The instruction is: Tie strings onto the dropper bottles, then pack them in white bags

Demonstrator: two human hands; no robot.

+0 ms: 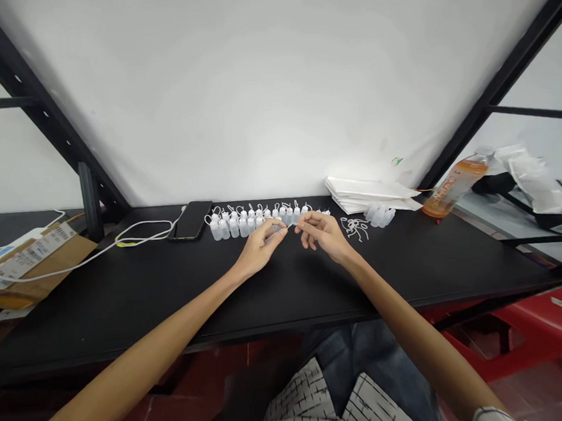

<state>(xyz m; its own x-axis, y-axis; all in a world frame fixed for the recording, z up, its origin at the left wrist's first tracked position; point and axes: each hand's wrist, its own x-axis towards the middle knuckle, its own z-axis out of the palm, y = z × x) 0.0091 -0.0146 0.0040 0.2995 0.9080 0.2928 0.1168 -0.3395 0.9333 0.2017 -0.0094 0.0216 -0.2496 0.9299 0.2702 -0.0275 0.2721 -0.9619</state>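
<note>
My left hand is closed in a pinch above the black table, thumb against forefinger. Between its fingertips and those of my right hand runs a thin white strap, small and partly hidden by the fingers. My right hand is also pinched on it, its other fingers curled. Just behind the hands stand several small white squeeze bottles in rows, with white caps and looped straps. To the right of my right hand lies a loose pile of thin white straps.
A few translucent bottles without caps lie right of the straps, before a stack of white paper. A phone with a white cable is at the left. An orange drink bottle leans at the right, near a red stool.
</note>
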